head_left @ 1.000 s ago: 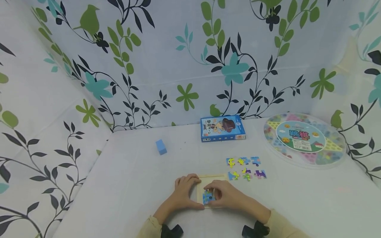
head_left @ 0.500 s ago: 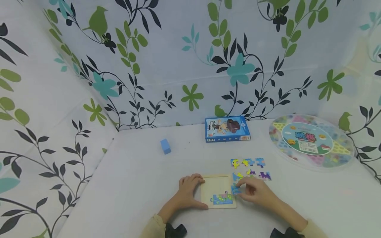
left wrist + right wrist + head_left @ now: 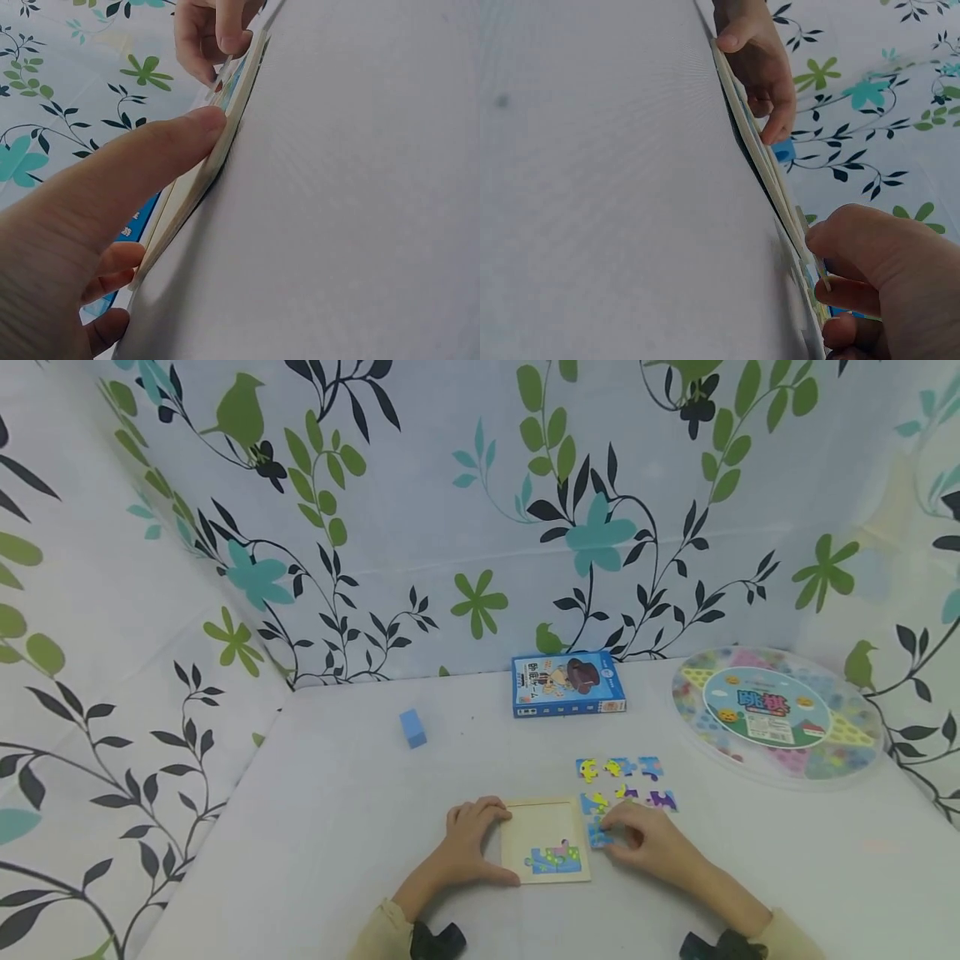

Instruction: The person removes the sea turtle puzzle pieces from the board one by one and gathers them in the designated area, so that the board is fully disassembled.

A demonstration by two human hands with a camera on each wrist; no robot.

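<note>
A light wooden puzzle tray (image 3: 546, 823) lies on the white table, with a few joined pieces (image 3: 555, 858) in its lower right part. My left hand (image 3: 471, 852) grips its left side, thumb at the near edge and fingers at the far corner. In the left wrist view the thumb (image 3: 172, 146) rests on the tray's rim. Just right of the tray, my right hand (image 3: 651, 843) pinches a blue puzzle piece (image 3: 597, 836) between thumb and fingers. The right wrist view shows this piece (image 3: 823, 274) edge-on, tilted. Loose puzzle pieces (image 3: 619, 767) lie in two rows beyond that hand, which partly covers the nearer row.
At the back stands a blue game box (image 3: 568, 684). A round, clear-cased board game (image 3: 777, 710) lies at the back right. A small blue block (image 3: 412, 728) sits farther left. Patterned cloth (image 3: 420, 527) hangs behind the table.
My right hand has moved from over the tray to its right side, with a blue puzzle piece pinched in it. Joined pieces in the tray are now uncovered. My left hand keeps its grip.
</note>
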